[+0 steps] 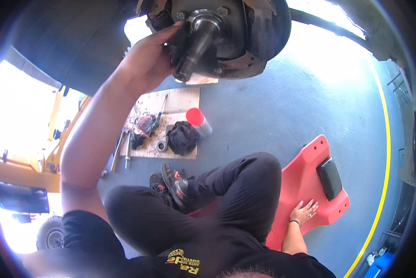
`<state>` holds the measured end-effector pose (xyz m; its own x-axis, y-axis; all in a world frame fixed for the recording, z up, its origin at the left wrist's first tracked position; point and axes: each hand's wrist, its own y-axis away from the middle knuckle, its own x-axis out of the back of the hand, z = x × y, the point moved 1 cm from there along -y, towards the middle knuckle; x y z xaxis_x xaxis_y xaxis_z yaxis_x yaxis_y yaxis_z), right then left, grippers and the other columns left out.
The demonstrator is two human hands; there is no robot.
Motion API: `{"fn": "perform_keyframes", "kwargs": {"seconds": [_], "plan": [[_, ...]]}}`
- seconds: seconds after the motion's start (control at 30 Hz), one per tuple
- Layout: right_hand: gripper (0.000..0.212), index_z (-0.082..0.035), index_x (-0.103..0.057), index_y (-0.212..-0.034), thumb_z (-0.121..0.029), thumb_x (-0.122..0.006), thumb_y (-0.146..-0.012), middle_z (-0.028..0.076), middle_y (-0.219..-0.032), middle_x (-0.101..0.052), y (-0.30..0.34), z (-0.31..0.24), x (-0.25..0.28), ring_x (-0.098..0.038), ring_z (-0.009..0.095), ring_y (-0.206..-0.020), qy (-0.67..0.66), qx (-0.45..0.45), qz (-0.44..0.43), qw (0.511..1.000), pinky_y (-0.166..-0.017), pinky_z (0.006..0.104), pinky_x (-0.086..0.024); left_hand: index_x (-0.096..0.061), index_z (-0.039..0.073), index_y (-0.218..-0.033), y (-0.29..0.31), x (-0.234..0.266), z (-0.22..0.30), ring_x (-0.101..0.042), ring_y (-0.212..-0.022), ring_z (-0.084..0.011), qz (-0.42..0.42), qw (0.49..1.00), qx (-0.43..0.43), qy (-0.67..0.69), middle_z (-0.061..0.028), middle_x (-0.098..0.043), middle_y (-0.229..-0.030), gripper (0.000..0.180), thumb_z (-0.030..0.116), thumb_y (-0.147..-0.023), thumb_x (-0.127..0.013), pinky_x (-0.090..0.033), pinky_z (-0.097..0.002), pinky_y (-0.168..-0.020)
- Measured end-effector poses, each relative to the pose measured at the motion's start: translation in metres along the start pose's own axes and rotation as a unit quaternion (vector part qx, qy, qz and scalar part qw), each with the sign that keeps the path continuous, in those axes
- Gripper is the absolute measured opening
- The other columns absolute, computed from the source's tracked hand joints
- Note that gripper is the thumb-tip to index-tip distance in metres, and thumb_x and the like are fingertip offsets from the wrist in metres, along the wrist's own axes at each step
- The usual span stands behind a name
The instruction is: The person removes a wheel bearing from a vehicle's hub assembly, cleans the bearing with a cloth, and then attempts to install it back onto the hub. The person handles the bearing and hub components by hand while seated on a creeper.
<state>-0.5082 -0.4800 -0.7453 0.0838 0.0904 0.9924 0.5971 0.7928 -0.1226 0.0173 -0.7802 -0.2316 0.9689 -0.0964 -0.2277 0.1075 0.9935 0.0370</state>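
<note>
My left hand [148,62] is raised to a wheel hub's bare metal spindle [202,41], in front of the round dark brake backing plate [275,32]. Its thumb points up along the plate, while the other fingers curl out of sight beside the spindle. Something dark lies against the palm there; I cannot make out what it is. Down at the right, my right hand [303,213] rests flat, fingers spread, on a red mechanic's creeper [293,178] with a black headrest pad [329,178].
On the floor ahead, a cardboard sheet [185,99] holds a red-capped spray can [198,119], a black rag [182,138], a metal ring [161,146] and hand tools. A large dark rounded surface [73,41] hangs at upper left. Yellow equipment [27,173] stands left; a yellow floor line [387,139] runs right.
</note>
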Motion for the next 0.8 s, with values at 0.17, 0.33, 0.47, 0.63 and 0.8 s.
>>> {"fn": "perform_keyframes", "kwargs": {"seconds": [0.17,0.33,0.47,0.63,0.8], "plan": [[0.064,-0.009,-0.038,-0.155,-0.043,-0.05,-0.102,0.015,-0.166,-0.025,-0.01,-0.009,0.011,-0.023,0.034,-0.154,-0.009,-0.011,-0.027,1.0,-0.125,0.0528,-0.019,-0.055,0.002,-0.133,-0.013,-0.01,0.003,-0.07,-0.108,-0.0209,0.053,0.987,0.064,-0.139,-0.0137,-0.068,-0.121,0.047,0.034,-0.1,-0.066,-0.057,-0.0373,-0.099],[0.064,-0.009,-0.038,-0.155,-0.042,-0.05,-0.102,0.015,-0.165,-0.026,-0.006,-0.009,0.014,-0.023,0.033,-0.154,-0.019,-0.006,-0.023,1.0,-0.124,0.053,-0.02,-0.057,0.004,-0.132,-0.015,-0.016,0.008,-0.072,-0.104,-0.0236,0.093,0.974,0.105,-0.178,-0.015,-0.069,-0.12,0.049,0.043,-0.102,-0.06,-0.062,-0.0416,-0.091],[0.064,-0.009,-0.038,-0.155,-0.042,-0.05,-0.102,0.015,-0.165,-0.026,-0.007,-0.008,0.008,-0.024,0.033,-0.153,-0.009,-0.006,-0.01,1.0,-0.124,0.0528,-0.021,-0.055,0.006,-0.134,-0.023,-0.013,0.008,-0.073,-0.103,-0.0264,0.061,0.974,0.15,-0.162,-0.0164,-0.07,-0.118,0.053,0.049,-0.104,-0.051,-0.063,-0.0439,-0.089],[0.064,-0.01,-0.036,-0.156,-0.042,-0.049,-0.103,0.014,-0.166,-0.025,-0.007,-0.008,0.01,-0.022,0.033,-0.154,-0.009,-0.011,-0.028,1.0,-0.124,0.0526,-0.021,-0.052,0.004,-0.138,-0.028,-0.011,0.008,-0.072,-0.103,-0.0334,-0.056,0.973,0.206,-0.088,-0.0206,-0.069,-0.116,0.059,0.051,-0.104,-0.047,-0.061,-0.0535,-0.089],[0.064,-0.011,-0.035,-0.157,-0.042,-0.049,-0.103,0.013,-0.167,-0.024,-0.006,-0.008,0.012,-0.022,0.032,-0.154,-0.003,-0.014,-0.038,0.999,-0.124,0.0518,-0.021,-0.051,-0.003,-0.135,-0.028,-0.018,-0.004,-0.072,-0.103,-0.0364,-0.024,0.978,0.205,-0.001,-0.0236,-0.068,-0.109,0.065,0.052,-0.1,-0.055,-0.06,-0.0576,-0.091]]}}
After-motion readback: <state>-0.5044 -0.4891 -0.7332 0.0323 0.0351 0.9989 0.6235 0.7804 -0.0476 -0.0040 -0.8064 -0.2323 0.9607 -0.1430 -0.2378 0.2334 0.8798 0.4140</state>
